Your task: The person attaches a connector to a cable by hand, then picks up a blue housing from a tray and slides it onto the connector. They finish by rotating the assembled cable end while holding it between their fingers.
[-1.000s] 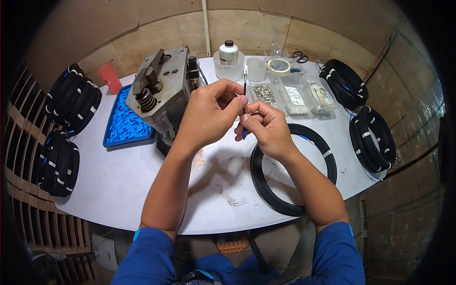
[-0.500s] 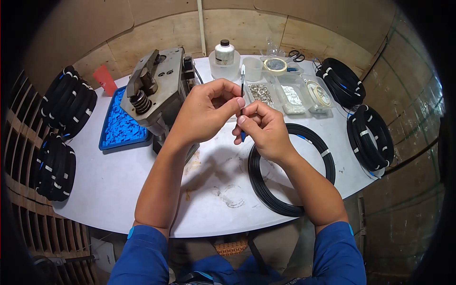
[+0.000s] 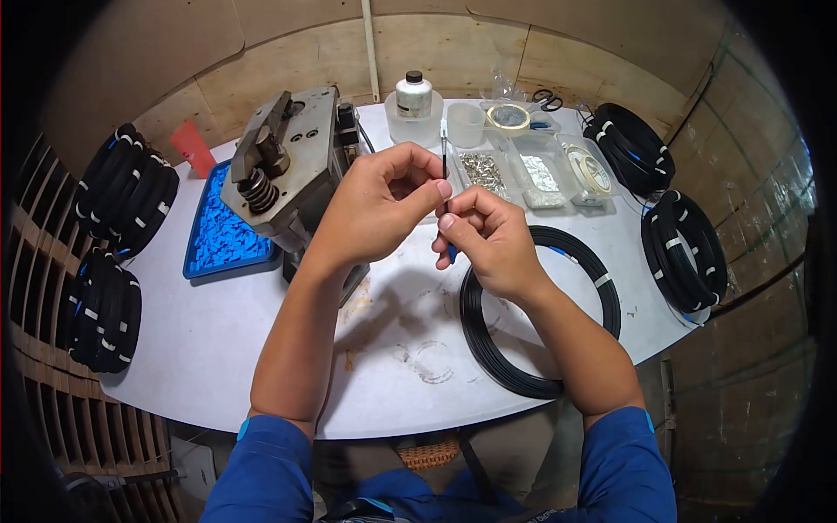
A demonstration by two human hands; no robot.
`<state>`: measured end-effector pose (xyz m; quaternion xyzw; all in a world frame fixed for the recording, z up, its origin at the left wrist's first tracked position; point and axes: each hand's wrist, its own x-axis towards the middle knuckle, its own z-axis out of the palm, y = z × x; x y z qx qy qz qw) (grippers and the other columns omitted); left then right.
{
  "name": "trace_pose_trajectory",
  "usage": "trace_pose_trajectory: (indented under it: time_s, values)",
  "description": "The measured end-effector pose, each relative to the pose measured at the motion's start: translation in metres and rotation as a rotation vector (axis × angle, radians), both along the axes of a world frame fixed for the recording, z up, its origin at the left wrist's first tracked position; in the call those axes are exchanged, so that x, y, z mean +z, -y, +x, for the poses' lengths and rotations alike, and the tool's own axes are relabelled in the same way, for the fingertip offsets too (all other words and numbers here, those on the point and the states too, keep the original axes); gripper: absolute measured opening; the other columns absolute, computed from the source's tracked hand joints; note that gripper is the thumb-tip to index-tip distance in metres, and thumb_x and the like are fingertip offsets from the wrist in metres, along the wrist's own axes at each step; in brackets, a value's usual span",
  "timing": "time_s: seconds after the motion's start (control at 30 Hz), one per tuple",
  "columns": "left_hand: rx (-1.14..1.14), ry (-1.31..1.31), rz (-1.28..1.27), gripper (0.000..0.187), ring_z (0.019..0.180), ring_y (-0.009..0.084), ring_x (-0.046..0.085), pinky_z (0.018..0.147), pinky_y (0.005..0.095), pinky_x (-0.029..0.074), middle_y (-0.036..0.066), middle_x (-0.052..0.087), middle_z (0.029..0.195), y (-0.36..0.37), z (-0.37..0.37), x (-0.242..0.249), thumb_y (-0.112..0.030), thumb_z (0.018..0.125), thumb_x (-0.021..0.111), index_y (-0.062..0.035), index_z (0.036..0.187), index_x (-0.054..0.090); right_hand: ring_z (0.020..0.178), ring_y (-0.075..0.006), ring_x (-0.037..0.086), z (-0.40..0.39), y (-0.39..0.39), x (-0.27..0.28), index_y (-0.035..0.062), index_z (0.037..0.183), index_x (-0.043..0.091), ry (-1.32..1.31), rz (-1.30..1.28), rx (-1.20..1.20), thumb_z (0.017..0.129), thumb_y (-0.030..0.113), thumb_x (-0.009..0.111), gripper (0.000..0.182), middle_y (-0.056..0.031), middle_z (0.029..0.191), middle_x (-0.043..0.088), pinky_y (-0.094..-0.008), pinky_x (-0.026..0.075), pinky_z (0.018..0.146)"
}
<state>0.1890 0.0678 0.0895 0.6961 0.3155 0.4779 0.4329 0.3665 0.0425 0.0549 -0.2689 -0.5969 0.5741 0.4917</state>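
Observation:
A thin black cable (image 3: 445, 164) stands nearly upright between my hands, with a white tip above and a blue piece (image 3: 452, 253) below. My left hand (image 3: 397, 200) is closed on it, thumb and fingers pinching just under the upper length. Right beside it, my right hand (image 3: 484, 231) pinches the cable lower down, near the blue piece. The fingertips of both hands almost touch. Below my right forearm a black cable coil (image 3: 475, 331) lies on the white table (image 3: 209, 349).
A metal press (image 3: 305, 148) and a blue tray (image 3: 228, 270) of blue parts stand at the left. Behind my hands are clear trays with metal pieces (image 3: 482, 174), a white bottle (image 3: 413, 98), tape and scissors (image 3: 547, 100). Cable coils (image 3: 689, 253) line both sides.
My right hand has shifted very slightly against the left, and the blue piece below it shows a little more to the right. Both hands keep their pinch on the cable.

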Motion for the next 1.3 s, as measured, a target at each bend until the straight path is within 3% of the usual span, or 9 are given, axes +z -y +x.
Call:
trace_pose_trajectory:
  time_s: [0.13,0.2,0.53,0.6,0.7,0.83,1.1,1.2,1.3]
  values:
    - [-0.007,0.013,-0.010,0.013,0.072,0.0065,0.062,0.066,0.0229,0.050,0.002,0.066,0.078,0.000,-0.001,0.001,-0.010,0.088,0.066,0.0019,0.092,0.062,0.074,-0.0109,0.064,0.000,0.000,0.000,-0.0008,0.094,0.054,0.007,0.002,0.004,0.094,0.007,0.058,0.009,-0.0064,0.085,0.061,-0.0255,0.056,0.060]
    - [-0.021,-0.060,-0.052,0.013,0.080,0.0064,0.059,0.074,0.0224,0.050,0.002,0.063,0.088,0.001,-0.003,0.004,-0.007,0.089,0.066,0.0016,0.096,0.060,0.074,-0.0109,0.064,0.000,0.000,0.000,-0.0009,0.094,0.054,0.016,-0.005,0.005,0.094,0.007,0.058,0.009,-0.0063,0.085,0.061,-0.0257,0.056,0.060]
    - [-0.011,-0.054,-0.050,0.012,0.079,0.0061,0.059,0.073,0.0222,0.050,0.002,0.063,0.087,0.003,-0.003,0.006,-0.007,0.089,0.066,0.0013,0.095,0.060,0.076,-0.0114,0.064,0.000,-0.001,-0.001,-0.0008,0.095,0.054,0.010,0.011,0.014,0.095,0.008,0.058,0.009,-0.0059,0.088,0.061,-0.0269,0.056,0.063]
    - [0.013,-0.020,0.009,0.013,0.072,0.0075,0.063,0.066,0.0233,0.050,0.004,0.067,0.077,0.000,-0.002,0.002,-0.010,0.087,0.066,0.0021,0.091,0.062,0.076,-0.0114,0.064,-0.001,-0.001,-0.001,-0.0008,0.095,0.054,0.013,0.002,0.013,0.095,0.008,0.058,0.009,-0.0059,0.088,0.061,-0.0269,0.056,0.063]
    - [0.007,-0.077,-0.059,0.011,0.078,0.0057,0.058,0.072,0.0215,0.049,0.001,0.063,0.086,0.002,-0.004,0.005,-0.007,0.089,0.066,0.0009,0.094,0.060,0.076,-0.0114,0.064,-0.001,-0.001,-0.003,-0.0008,0.095,0.054,0.007,0.003,0.005,0.095,0.008,0.058,0.010,-0.0059,0.086,0.061,-0.0268,0.056,0.062]
    - [0.030,-0.111,-0.057,0.011,0.077,0.0053,0.058,0.071,0.0211,0.048,0.001,0.063,0.085,0.004,-0.002,0.008,-0.008,0.089,0.066,0.0008,0.094,0.060,0.075,-0.0116,0.065,0.000,-0.003,-0.004,0.0001,0.096,0.055,0.055,0.016,-0.001,0.095,0.009,0.058,0.009,-0.0070,0.086,0.063,-0.0265,0.056,0.063]
    - [0.205,-0.275,0.364,0.013,0.067,0.0094,0.062,0.066,0.0247,0.050,0.005,0.067,0.073,0.018,0.009,0.013,-0.009,0.078,0.073,0.0013,0.080,0.065,0.079,-0.0096,0.063,-0.007,-0.003,-0.006,0.0006,0.098,0.056,0.044,0.087,-0.053,0.097,0.010,0.056,0.010,-0.0043,0.088,0.064,-0.0247,0.051,0.069]
    - [0.248,-0.265,0.496,0.011,0.068,0.0102,0.064,0.066,0.0247,0.051,0.006,0.068,0.074,0.018,0.010,0.014,-0.008,0.077,0.072,0.0017,0.081,0.067,0.084,-0.0079,0.062,-0.005,-0.008,-0.011,0.0011,0.097,0.056,0.084,0.092,-0.064,0.097,0.012,0.057,0.011,-0.0022,0.089,0.064,-0.0244,0.050,0.073]
    - [0.240,-0.183,0.474,0.011,0.070,0.0095,0.064,0.069,0.0248,0.052,0.005,0.069,0.075,0.016,0.010,0.011,-0.007,0.079,0.072,0.0019,0.085,0.068,0.085,-0.0068,0.061,-0.002,-0.010,-0.011,0.0022,0.095,0.056,0.049,0.126,-0.031,0.096,0.012,0.060,0.011,-0.0015,0.089,0.064,-0.0238,0.050,0.074]
